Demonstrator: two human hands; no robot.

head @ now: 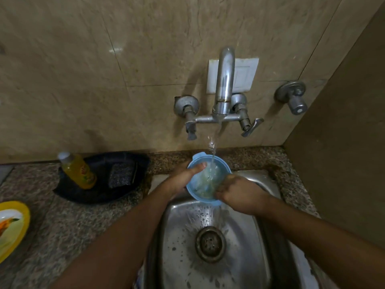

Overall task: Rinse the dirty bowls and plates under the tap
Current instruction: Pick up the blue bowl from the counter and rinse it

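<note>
A small blue plastic bowl (pixel 200 197) is held over the steel sink (pixel 183 236), right under the running tap (pixel 224 80). Water falls into the bowl and spills over its near rim into the sink. My left hand (pixel 183 178) grips the bowl's left rim, thumb hooked over the edge. My right hand (pixel 237 192) is at the bowl's right rim with its fingertips down inside the bowl; how they lie is hidden by the water. A yellow plate (pixel 12 226) with an orange pattern lies on the counter at the far left.
A black tray (pixel 125 197) on the granite counter holds a yellow dish-soap bottle (pixel 78 170) and a dark scrub pad (pixel 121 175). The tap's lever handles (pixel 251 127) jut from the tiled wall; a separate valve (pixel 295 101) sits to the right. A brown side wall closes off the right.
</note>
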